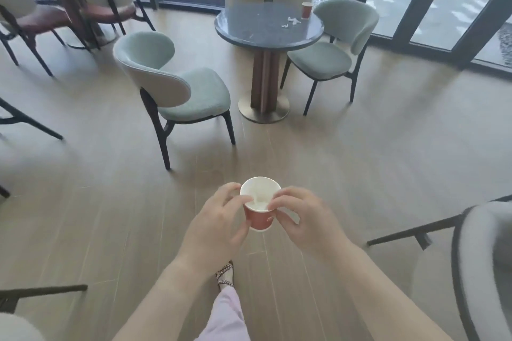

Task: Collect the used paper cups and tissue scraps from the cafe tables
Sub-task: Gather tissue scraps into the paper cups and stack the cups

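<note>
While both our left hand (pixel 214 220) and right hand (pixel 300 217) clasp the red paper cup (pixel 260 203), another red paper cup (pixel 306 10) and white tissue scraps (pixel 291 21) lie far ahead on the round dark table (pixel 249 33).

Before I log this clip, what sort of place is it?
Most likely a cafe seating area. A round dark stone-topped pedestal table with pale green upholstered chairs bears a red paper cup and white tissue scraps. Both hands hold another red paper cup.
</note>
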The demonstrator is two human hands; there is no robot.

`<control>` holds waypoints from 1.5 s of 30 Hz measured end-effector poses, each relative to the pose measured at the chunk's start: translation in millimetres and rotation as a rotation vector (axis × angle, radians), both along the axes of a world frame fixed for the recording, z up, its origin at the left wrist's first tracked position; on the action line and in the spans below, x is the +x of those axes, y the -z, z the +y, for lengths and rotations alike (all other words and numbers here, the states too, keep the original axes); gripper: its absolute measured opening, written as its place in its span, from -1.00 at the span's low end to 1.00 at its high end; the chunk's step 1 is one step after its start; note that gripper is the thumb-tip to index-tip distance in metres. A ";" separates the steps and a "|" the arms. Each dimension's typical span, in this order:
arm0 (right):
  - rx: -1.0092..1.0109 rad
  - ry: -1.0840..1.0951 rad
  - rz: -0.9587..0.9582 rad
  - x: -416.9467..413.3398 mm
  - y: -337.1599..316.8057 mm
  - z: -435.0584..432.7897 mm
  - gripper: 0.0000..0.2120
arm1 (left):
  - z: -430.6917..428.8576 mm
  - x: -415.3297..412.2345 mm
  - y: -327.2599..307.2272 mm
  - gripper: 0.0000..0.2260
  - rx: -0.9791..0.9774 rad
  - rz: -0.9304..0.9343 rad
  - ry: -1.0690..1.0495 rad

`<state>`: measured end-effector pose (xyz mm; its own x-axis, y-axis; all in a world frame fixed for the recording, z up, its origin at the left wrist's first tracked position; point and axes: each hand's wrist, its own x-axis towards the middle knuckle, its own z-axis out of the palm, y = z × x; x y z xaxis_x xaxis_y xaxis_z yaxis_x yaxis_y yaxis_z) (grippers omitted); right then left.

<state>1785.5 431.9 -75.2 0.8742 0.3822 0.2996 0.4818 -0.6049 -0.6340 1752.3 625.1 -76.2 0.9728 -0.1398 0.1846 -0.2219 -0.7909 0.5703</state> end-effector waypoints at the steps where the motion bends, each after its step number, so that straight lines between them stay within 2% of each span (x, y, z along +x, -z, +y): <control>1: -0.003 0.008 0.002 20.2 1.2 6.0 -0.89 | 6.2 22.9 1.8 -0.71 -0.002 -0.016 0.016; 5: -0.009 0.028 -0.028 108.1 -7.6 34.9 -0.88 | 39.7 124.9 -11.6 -0.86 0.038 -0.063 0.134; 10: 0.040 0.063 -0.071 214.8 -16.5 69.4 -0.87 | 79.0 239.0 -33.9 -0.86 0.060 -0.165 0.190; 16: 0.115 0.148 -0.028 308.3 -4.2 80.8 -0.85 | 90.5 346.2 -34.2 -0.89 0.033 -0.180 0.264; 24: 0.120 0.300 -0.099 465.4 8.6 32.1 -0.81 | 36.3 521.1 -27.0 -0.91 0.016 -0.230 0.328; 32: 0.111 0.288 -0.101 642.4 -4.2 -27.4 -0.84 | -26.4 699.8 -37.5 -0.90 0.021 -0.258 0.314; 35: 0.108 0.279 -0.049 687.0 -5.8 -43.9 -0.81 | -43.8 744.7 -34.8 -0.90 0.019 -0.240 0.296; 41: 0.094 0.291 -0.061 770.5 6.6 -65.5 -0.69 | -69.6 842.3 -15.4 -0.89 -0.053 -0.169 0.279; 45: 0.061 0.254 -0.045 855.6 12.8 -73.9 -0.76 | -81.3 919.9 -0.9 -0.87 -0.054 -0.171 0.262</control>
